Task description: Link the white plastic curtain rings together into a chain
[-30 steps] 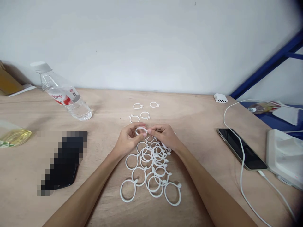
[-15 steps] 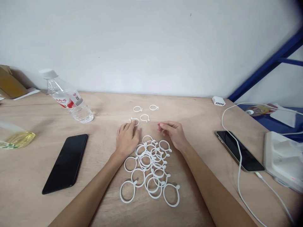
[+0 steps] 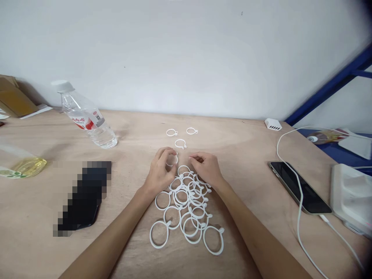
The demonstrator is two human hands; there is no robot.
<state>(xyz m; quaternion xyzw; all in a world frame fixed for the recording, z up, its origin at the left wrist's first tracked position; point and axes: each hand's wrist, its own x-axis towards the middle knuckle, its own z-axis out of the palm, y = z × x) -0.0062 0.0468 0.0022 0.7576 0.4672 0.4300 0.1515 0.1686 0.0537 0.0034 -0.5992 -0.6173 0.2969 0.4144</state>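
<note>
My left hand [image 3: 161,170] is curled at the far side of a pile of white plastic rings [image 3: 181,197], each with a small tab. Between its thumb and index finger a white ring [image 3: 176,159] shows in part; the fingers hide the rest. Facing it, my right hand [image 3: 207,167] has its fingertips pressed together, with nothing visible in them, over the pile's right edge. Beyond both hands lie three separate rings: a left one [image 3: 171,132], a right one [image 3: 191,131] and a nearer one [image 3: 180,143].
On the left are a water bottle [image 3: 94,124], a partly pixelated black phone [image 3: 84,197] and a bottle with yellow liquid [image 3: 29,166]. A phone [image 3: 300,188] with a white cable [image 3: 299,193], a power strip [image 3: 351,193] and a white charger [image 3: 273,124] are on the right.
My left hand has drawn a ring nearer and to the right, with its fingers now curled around it. My right hand has shifted left and slightly nearer.
</note>
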